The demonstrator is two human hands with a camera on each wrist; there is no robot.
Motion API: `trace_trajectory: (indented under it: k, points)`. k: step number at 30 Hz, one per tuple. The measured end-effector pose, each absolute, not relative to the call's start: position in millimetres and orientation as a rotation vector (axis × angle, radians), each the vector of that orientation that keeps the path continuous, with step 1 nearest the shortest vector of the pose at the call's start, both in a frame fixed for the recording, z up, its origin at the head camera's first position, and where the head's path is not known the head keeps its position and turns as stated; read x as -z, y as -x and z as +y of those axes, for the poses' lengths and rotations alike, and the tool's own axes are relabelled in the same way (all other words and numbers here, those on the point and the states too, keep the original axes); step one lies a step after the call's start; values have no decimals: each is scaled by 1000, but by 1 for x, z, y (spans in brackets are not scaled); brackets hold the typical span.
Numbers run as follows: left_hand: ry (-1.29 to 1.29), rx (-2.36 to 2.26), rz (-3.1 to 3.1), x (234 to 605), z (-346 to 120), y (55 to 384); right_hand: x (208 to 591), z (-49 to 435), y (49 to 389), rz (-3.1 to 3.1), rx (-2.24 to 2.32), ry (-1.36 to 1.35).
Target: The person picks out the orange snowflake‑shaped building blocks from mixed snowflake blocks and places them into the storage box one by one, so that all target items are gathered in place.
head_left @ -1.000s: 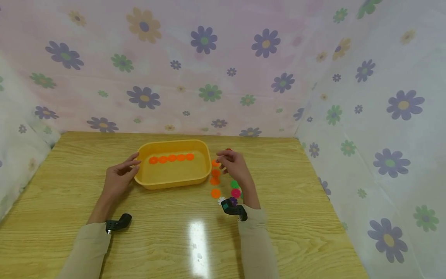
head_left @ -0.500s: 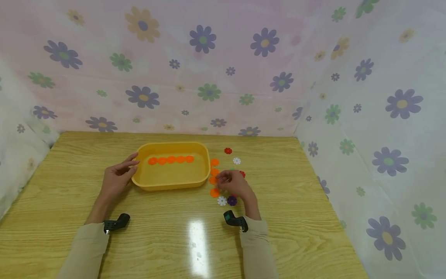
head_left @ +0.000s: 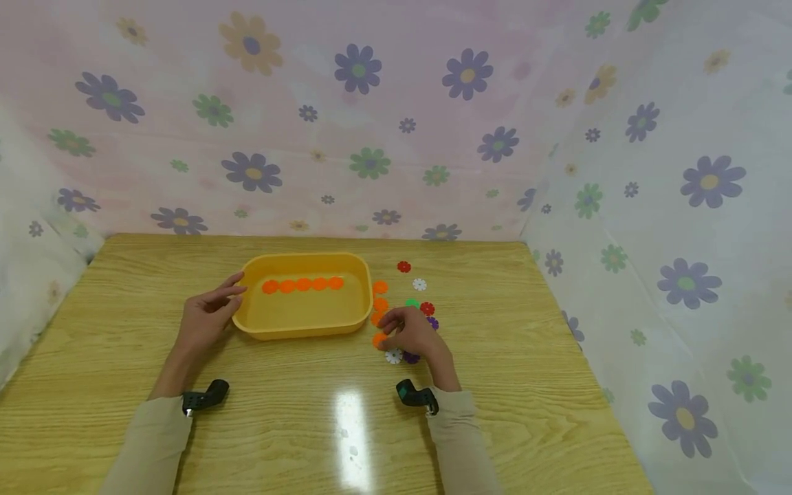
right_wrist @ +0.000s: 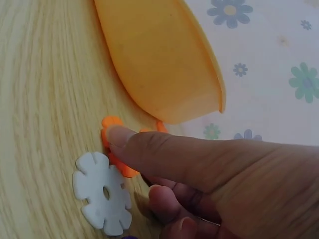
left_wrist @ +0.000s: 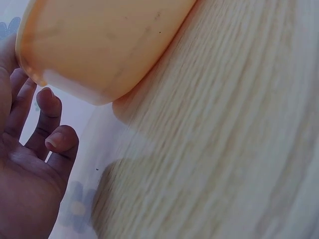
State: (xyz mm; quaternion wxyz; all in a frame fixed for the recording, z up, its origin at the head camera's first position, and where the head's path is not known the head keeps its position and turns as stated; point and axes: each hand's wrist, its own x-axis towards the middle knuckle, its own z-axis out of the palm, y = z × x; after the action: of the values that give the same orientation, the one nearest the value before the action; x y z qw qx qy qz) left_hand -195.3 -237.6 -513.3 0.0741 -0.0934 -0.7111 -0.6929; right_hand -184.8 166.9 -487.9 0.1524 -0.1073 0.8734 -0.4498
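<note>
A yellow plastic tray [head_left: 303, 333] stands on the table, with a row of orange flower-shaped discs [head_left: 303, 284] inside it. My left hand [head_left: 204, 320] is at the tray's left end, fingertips resting at the rim; its lower fingers bend loosely in the left wrist view. To the right of the tray, my right hand [head_left: 417, 337] has thumb and index finger at opposite edges of an orange flower-shaped disc [head_left: 379, 339]. In the right wrist view the thumb covers part of this orange disc [right_wrist: 111, 123], and the index fingertip is hidden.
Beside the right hand lie a white disc [head_left: 393, 356] and a purple disc [head_left: 411, 358]. More orange discs [head_left: 380, 287] line the tray's right side. A red disc [head_left: 404, 267], another white disc [head_left: 419, 284] and a second red disc [head_left: 427, 309] lie farther back.
My right hand has come from beside the tray's back right towards me, down to the nearest orange disc, its thumb and index finger spreading around it. The left hand stays at the tray.
</note>
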Motion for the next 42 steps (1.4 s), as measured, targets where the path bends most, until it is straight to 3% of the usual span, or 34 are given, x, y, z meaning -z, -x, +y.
trace_trajectory:
  k: [15,42]
  points:
    - [217,2012,-2226,510,-237,191,481,170,180,2527,1270,213]
    - [259,2116,-2078,513,-234,188,488,181,184,2546,1249,468]
